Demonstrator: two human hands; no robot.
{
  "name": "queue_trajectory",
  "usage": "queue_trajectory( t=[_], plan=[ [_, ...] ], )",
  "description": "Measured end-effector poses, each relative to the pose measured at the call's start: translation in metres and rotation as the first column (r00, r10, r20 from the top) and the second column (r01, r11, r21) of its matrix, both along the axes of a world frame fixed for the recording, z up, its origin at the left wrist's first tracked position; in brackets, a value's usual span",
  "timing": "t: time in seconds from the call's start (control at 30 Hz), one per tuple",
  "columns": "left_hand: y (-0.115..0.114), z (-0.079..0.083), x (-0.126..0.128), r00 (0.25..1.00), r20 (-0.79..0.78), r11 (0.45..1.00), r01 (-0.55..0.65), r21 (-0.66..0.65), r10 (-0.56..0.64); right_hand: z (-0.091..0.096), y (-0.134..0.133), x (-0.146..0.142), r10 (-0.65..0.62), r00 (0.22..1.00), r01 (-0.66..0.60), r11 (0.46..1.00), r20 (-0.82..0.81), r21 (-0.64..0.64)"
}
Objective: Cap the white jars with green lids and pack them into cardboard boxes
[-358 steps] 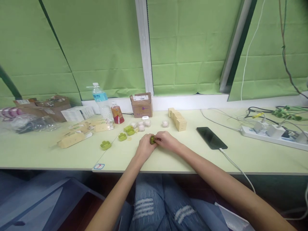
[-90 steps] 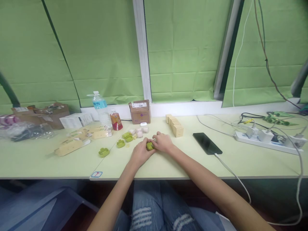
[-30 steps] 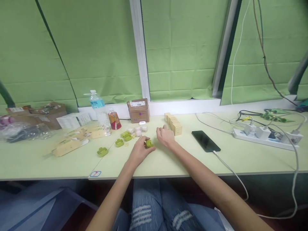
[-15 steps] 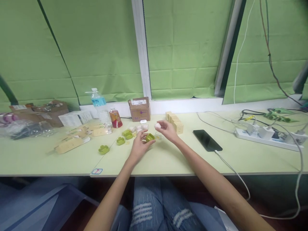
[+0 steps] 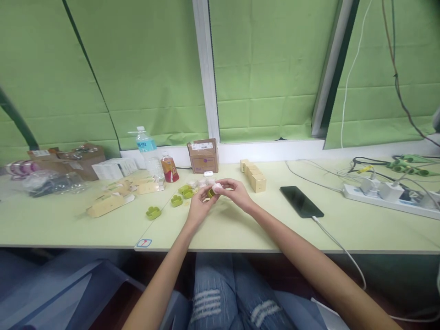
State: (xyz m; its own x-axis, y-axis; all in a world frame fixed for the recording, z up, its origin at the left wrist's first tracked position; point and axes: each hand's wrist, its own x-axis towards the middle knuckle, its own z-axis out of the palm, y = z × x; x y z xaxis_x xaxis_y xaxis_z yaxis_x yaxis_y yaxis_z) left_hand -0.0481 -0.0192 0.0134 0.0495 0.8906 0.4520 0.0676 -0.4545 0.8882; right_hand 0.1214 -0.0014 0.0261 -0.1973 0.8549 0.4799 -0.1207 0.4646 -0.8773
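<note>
Plainly, the left hand [image 5: 199, 204] is holding a green cup [image 5: 211, 194] in curled fingers over the bench [image 5: 237, 231], while the right hand [image 5: 238, 194] is pinching a small white piece [image 5: 216, 187] beside it.

No text legible, box label [image 5: 202, 146] blurred

The left hand [image 5: 199, 206] partly hides the green cup [image 5: 211, 193].

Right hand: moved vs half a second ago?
Yes. Against the gold boxes, the right hand has shifted left, away from them, bringing the white piece to the green cup in the left hand.
</note>
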Motion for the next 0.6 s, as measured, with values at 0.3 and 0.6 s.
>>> queue_trajectory(
  t=[0.3, 0.6],
  plan=[
    [-0.0049, 0.0011, 0.0020, 0.999, 0.040, 1.000, -0.019, -0.002, 0.019, -0.0016, 0.0015, 0.0005, -0.017, 0.999, 0.017, 1.000, 0.051, -0.003],
    [-0.0074, 0.0017, 0.0027, 0.999, 0.042, 1.000, -0.013, 0.003, 0.013, -0.0071, 0.0040, -0.0024, -0.054, 0.997, 0.051, 0.998, 0.060, 0.043]
  ],
)
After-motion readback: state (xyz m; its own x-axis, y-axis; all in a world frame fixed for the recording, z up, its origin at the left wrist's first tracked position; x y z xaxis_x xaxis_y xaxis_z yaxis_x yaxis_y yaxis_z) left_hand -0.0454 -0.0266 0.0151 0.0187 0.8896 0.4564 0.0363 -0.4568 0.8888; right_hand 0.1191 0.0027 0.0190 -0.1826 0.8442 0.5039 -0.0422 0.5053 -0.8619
